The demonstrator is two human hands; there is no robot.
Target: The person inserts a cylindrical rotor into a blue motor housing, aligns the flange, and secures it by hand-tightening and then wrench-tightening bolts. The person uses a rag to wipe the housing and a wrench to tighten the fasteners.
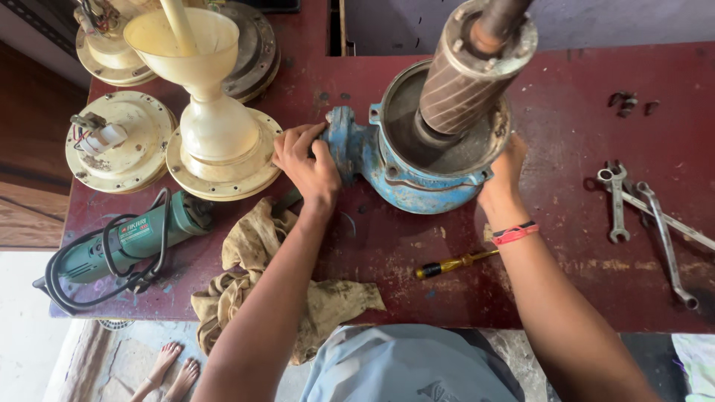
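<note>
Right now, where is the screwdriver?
In the head view, the screwdriver lies on the red table near its front edge, between the person's two forearms, just in front of the blue pump housing.

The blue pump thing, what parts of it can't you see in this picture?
- Head view: the blue pump housing has its far inside wall hidden by the ribbed rotor standing in it.
- The rotor's shaft top is cut off by the picture's upper edge.
- The right hand has its fingertips hidden behind the housing rim.
- The left hand covers part of the housing's side outlet.
</note>
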